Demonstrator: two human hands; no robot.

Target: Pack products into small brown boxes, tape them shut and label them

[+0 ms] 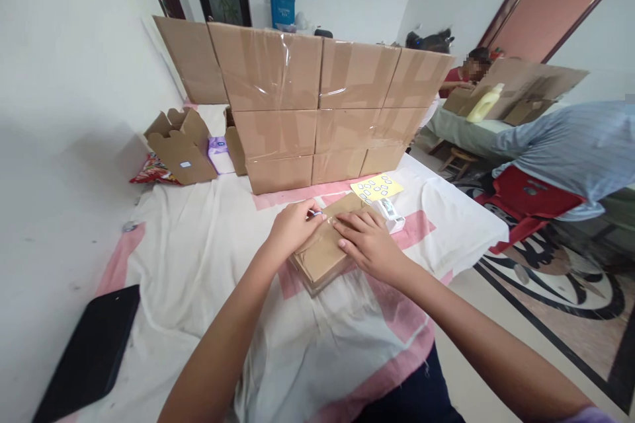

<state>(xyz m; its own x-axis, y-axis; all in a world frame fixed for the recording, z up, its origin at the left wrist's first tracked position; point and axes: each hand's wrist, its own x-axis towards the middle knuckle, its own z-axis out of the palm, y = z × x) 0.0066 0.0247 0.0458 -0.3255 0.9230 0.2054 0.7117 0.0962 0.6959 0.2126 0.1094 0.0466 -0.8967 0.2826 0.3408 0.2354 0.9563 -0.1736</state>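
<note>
A flat brown cardboard box (322,263) lies on the cloth-covered table in front of me, set at a slant. My left hand (296,228) is at the box's left side, thumb and fingers pinched on a small white sticker with a blue edge (315,213), partly hidden by the fingers. Across the top of the box my right hand (368,238) rests palm down, its fingers stretched out and touching the cardboard. Just beyond it are a yellow sheet (391,189) bearing several white stickers and a small white package (391,215).
A tall taped cardboard screen (278,135) stands behind the box. To its left are an open carton (181,152), a purple-and-white pack (221,155) and a red snack bag (155,170). A black phone (92,350) lies at lower left. People sit at another table on the right.
</note>
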